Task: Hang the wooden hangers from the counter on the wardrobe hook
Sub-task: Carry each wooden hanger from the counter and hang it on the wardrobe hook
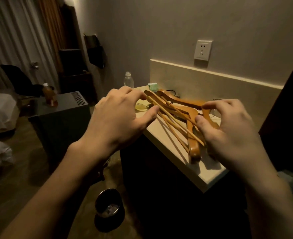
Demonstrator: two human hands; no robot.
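Several wooden hangers lie in a loose pile on the pale counter, their thin bars crossing toward the front edge. My left hand curls over the pile's left end, fingers apart, thumb tip against a bar. Over the right end is my right hand, with its thumb resting on a hanger and its forefinger stretched above it. Neither hand has closed on the wood. No wardrobe hook is in view.
A clear plastic bottle and a green packet stand at the counter's back left, below a wall socket. A dark bin sits on the floor. A grey cabinet carries an orange bottle. A dark panel rises at right.
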